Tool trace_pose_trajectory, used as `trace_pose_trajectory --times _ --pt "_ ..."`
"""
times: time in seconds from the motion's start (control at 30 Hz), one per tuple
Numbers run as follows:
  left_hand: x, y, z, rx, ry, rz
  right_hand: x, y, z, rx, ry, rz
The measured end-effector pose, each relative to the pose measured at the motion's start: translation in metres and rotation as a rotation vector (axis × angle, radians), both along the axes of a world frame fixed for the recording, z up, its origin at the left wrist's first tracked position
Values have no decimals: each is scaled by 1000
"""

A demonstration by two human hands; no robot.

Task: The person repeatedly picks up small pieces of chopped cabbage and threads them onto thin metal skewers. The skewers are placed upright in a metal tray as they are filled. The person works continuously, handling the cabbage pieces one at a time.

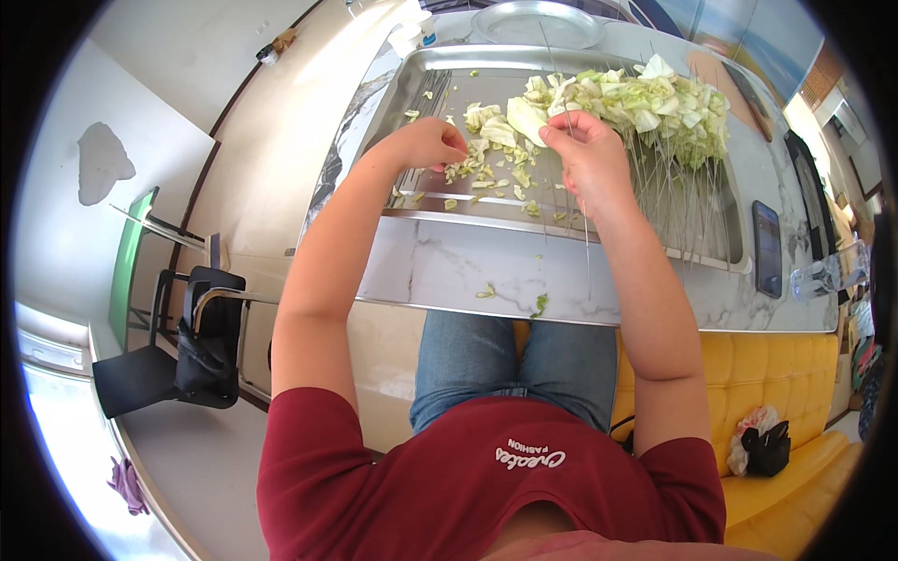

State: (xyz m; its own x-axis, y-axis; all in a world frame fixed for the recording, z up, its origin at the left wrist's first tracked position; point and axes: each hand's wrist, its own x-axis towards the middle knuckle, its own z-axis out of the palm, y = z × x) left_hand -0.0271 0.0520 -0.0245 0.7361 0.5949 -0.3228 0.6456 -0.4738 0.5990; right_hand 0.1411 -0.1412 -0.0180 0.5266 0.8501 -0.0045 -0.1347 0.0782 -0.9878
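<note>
Maroon shirt [421, 477] seen below the grip. Thin skewer [588, 257] clamped in right hand [591, 164], its lower end left hanging below; pale cabbage piece [526, 122] met by the fingertips, just left. Farther left, left hand [426, 145] curled at cabbage scraps [477, 171] strewn on metal tray [494, 90]; whether anything is pinched there cannot be told. Skewered cabbage [669, 107] heaped right of the grip.

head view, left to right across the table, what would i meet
Bare left hand → pale green cabbage leaf → bare right hand → dark rectangular smartphone → clear cup-shaped container
</note>
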Motion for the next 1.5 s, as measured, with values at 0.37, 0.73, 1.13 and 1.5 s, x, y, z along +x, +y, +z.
trace_pose_trajectory --times 0.37,0.73,1.13,1.5 --pt "5 -17 -13 321 5 19 0 0 -3 16 -6 24" --pt "0 -31 11 331 -430 201 0 -1 1 -24 92 48" --pt "21 -91 30 331 -886 170 0 -5 -2 145 345 264" --pt "11 -98 45 143 -947 94 -2 -2 4 129 281 227"
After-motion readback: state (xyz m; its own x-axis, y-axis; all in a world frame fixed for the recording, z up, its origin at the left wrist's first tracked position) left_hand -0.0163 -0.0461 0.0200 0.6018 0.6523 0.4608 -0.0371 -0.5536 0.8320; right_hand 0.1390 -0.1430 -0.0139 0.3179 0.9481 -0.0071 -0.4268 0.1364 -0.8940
